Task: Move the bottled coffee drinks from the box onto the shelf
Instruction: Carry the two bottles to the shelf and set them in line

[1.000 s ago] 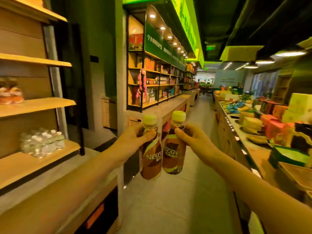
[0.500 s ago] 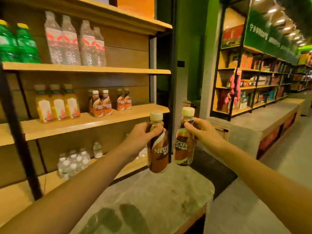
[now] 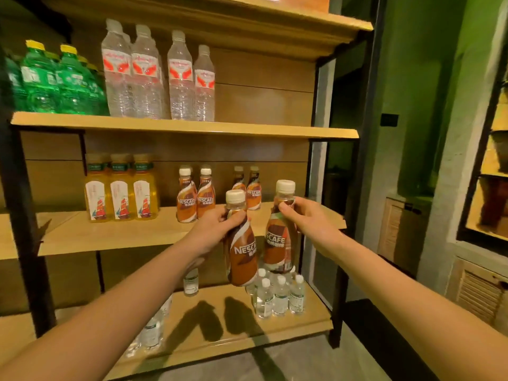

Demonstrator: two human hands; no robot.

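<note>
The shelf is now filling the head view, closer than before. The left hand is gripping the left bottle and the right hand is pinching the right bottle at its neck. Both are hanging at five o'clock of four shelved coffee bottles and are awaiting placement.

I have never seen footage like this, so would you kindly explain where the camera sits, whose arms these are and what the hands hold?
There is no machine here: a person wears a wide-angle camera on the head, looking forward and down, so this single picture shows their own arms. The left hand grips one bottled coffee drink near its neck; the right hand holds a second coffee bottle the same way. Both are in the air before the middle shelf, where four more coffee bottles and yellow juice bottles stand. Large water bottles stand above, small water bottles below.
</note>
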